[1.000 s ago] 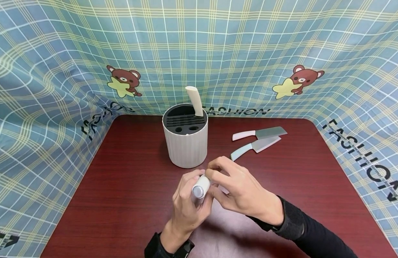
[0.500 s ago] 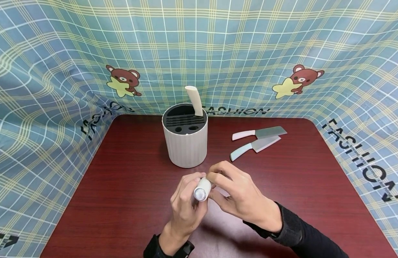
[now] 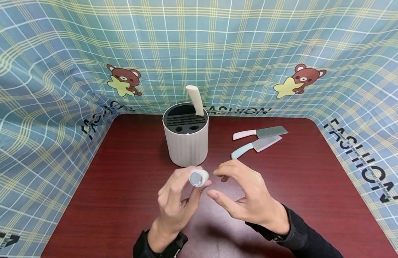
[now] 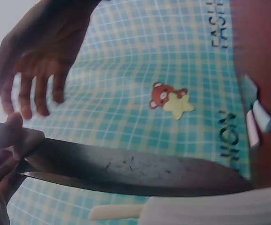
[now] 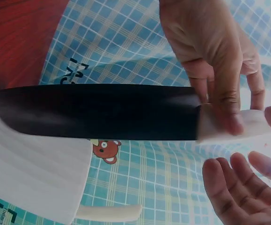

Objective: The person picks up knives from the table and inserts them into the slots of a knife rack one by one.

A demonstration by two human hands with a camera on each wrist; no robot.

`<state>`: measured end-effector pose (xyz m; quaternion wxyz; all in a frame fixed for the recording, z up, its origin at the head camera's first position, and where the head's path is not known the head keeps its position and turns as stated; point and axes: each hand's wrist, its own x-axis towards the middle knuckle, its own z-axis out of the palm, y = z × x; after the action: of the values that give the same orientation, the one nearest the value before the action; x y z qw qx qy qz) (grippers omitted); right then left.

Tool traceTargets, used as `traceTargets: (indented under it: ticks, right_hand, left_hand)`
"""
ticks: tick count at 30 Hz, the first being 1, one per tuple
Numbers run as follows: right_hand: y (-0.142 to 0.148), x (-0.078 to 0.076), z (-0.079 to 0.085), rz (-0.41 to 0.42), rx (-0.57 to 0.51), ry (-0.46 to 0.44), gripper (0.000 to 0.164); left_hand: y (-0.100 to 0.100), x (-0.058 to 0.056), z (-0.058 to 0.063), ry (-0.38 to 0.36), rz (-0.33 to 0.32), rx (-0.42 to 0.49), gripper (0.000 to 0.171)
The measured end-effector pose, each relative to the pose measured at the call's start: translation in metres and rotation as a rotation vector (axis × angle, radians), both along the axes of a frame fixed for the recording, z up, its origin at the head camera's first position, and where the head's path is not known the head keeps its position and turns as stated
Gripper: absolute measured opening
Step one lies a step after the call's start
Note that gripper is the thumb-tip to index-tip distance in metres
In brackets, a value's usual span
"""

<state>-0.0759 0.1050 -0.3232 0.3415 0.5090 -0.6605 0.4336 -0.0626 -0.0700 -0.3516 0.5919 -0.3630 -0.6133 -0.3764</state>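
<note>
My left hand grips a kitchen knife by its white handle, whose rounded end faces up at the head camera. In the left wrist view the broad, long blade stretches away from the fingers, its tip overlapping the knife block. Just right of the handle is my right hand, fingers and thumb spread with a gap between them and nothing held. The right wrist view shows those loose fingers below the handle. Behind both hands stands a ribbed white knife block with a black slotted top.
One white knife handle sticks up from the block's back right. On the red-brown table at right lie a pink-handled cleaver and a pale-blue-handled knife, blades overlapping. A plaid cloth surrounds the table's back and sides.
My right hand has let go of the knife handle and spread its fingers beside it. My left hand has shifted a little left with the knife, turning the handle's end more toward the head camera.
</note>
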Motion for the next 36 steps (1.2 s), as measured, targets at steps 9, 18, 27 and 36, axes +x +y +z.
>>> traceTargets:
  ticks: [9, 18, 27, 36]
  right_hand:
    - [0.001, -0.002, -0.004, -0.026, -0.017, 0.034, 0.022]
    - [0.002, -0.002, -0.006, -0.008, -0.001, 0.022, 0.015]
    - [0.001, -0.002, -0.01, 0.03, 0.012, 0.018, 0.016]
    - [0.0, -0.001, -0.015, 0.047, 0.047, 0.004, 0.017]
  left_hand:
    - [-0.012, -0.005, 0.026, 0.041, 0.035, 0.053, 0.035]
    - [-0.015, -0.008, 0.04, 0.075, 0.082, 0.056, 0.037]
    - [-0.015, -0.011, 0.053, 0.119, 0.115, 0.044, 0.037]
    - [-0.018, -0.016, 0.066, 0.121, 0.125, 0.029, 0.038]
